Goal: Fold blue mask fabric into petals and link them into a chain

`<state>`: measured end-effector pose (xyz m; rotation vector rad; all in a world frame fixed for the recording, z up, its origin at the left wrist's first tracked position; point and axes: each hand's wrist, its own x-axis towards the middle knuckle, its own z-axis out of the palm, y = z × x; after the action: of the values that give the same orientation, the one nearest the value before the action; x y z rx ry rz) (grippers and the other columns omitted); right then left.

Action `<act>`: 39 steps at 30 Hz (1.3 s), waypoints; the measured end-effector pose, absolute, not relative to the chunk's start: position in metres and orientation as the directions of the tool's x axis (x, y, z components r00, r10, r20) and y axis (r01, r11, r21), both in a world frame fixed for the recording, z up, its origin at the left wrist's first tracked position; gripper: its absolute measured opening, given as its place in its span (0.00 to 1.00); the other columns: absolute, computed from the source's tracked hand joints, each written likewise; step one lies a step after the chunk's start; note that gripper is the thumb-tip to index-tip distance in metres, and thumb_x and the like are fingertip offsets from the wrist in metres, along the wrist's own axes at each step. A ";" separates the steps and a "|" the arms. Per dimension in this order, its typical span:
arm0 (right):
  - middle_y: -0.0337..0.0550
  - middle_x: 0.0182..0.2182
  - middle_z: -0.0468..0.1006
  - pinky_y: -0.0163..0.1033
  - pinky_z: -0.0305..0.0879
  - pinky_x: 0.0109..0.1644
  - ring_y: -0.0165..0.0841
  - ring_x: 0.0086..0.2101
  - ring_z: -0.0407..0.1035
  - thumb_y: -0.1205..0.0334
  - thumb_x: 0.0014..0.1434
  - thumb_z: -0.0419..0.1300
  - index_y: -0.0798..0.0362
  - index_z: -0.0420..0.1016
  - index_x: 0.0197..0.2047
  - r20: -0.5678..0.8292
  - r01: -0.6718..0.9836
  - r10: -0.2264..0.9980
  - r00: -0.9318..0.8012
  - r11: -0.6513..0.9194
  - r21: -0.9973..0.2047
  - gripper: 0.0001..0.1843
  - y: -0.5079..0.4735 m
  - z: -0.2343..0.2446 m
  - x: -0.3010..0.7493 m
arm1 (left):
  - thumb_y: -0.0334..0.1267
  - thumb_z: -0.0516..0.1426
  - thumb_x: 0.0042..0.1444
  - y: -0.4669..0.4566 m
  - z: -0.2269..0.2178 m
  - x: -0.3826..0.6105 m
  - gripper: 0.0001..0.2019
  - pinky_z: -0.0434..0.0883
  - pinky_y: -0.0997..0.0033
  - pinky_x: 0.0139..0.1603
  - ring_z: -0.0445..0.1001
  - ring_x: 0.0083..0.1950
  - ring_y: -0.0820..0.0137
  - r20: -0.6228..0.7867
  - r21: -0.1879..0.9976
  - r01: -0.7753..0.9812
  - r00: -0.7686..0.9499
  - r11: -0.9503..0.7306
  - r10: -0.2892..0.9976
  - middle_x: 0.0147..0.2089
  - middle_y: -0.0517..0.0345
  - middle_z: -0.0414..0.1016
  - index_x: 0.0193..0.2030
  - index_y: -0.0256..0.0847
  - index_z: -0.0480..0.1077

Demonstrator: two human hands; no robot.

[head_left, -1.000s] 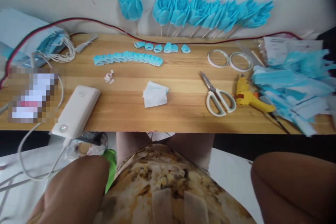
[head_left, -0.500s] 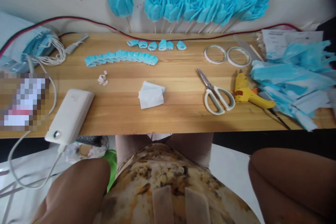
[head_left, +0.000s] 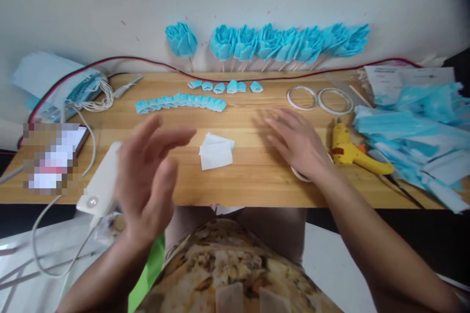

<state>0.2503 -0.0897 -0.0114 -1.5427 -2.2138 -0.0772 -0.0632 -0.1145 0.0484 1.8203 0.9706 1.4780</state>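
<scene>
My left hand (head_left: 149, 176) hovers over the wooden table's (head_left: 257, 186) front edge, fingers apart, holding nothing, just right of a white power bank (head_left: 101, 183). My right hand (head_left: 295, 144) lies flat with spread fingers on the white-handled scissors (head_left: 299, 174), which it almost fully hides. A folded white-and-blue paper piece (head_left: 216, 152) rests between the two hands. A yellow glue gun (head_left: 352, 152) lies just right of my right hand.
Blue paper flowers on sticks (head_left: 271, 41) lean on the wall. A strip of folded blue petals (head_left: 179, 102) and small petals (head_left: 225, 86) lie behind. Two tape rings (head_left: 319, 99), a heap of blue sheets (head_left: 414, 132), cables (head_left: 91, 102) and a blurred item (head_left: 51, 156) surround.
Both hands have come up from below the table edge. The right hand now covers the scissors. The view has tilted so the table sits lower in the picture.
</scene>
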 end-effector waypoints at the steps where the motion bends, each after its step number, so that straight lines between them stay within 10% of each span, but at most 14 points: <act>1: 0.55 0.68 0.74 0.62 0.66 0.71 0.52 0.68 0.66 0.60 0.74 0.53 0.52 0.74 0.67 0.331 0.913 0.896 -0.297 0.368 -0.176 0.22 -0.086 -0.019 0.248 | 0.43 0.57 0.73 -0.107 0.047 -0.060 0.22 0.78 0.57 0.61 0.80 0.57 0.63 0.557 0.800 0.187 0.120 -0.569 0.822 0.57 0.54 0.81 0.71 0.54 0.67; 20: 0.61 0.58 0.80 0.56 0.66 0.63 0.54 0.59 0.70 0.65 0.71 0.53 0.59 0.78 0.63 0.202 0.925 0.917 -0.345 0.368 -0.092 0.22 0.057 -0.005 0.214 | 0.32 0.54 0.65 0.101 0.001 0.030 0.19 0.70 0.50 0.63 0.75 0.61 0.50 0.232 0.161 0.761 0.590 -0.629 0.773 0.55 0.40 0.81 0.57 0.36 0.82; 30: 0.57 0.48 0.84 0.54 0.69 0.58 0.51 0.51 0.74 0.64 0.66 0.55 0.54 0.84 0.49 0.264 0.927 0.903 -0.339 0.368 -0.070 0.16 0.070 -0.022 0.242 | 0.34 0.56 0.67 0.103 -0.004 0.038 0.14 0.70 0.51 0.59 0.77 0.58 0.50 0.163 0.133 0.843 0.499 -0.520 0.851 0.55 0.38 0.82 0.52 0.33 0.81; 39: 0.60 0.62 0.80 0.57 0.66 0.67 0.53 0.60 0.73 0.62 0.72 0.51 0.59 0.76 0.66 0.293 0.894 0.889 -0.351 0.411 -0.178 0.25 0.038 0.013 0.230 | 0.35 0.58 0.66 0.099 0.029 -0.004 0.18 0.70 0.60 0.66 0.77 0.62 0.57 0.304 0.511 0.674 0.438 -0.533 0.846 0.62 0.48 0.81 0.60 0.38 0.78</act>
<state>0.2304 0.0376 0.0126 -1.5378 -2.3295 -0.0185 -0.0043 0.0990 0.0290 2.3805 1.3045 0.7711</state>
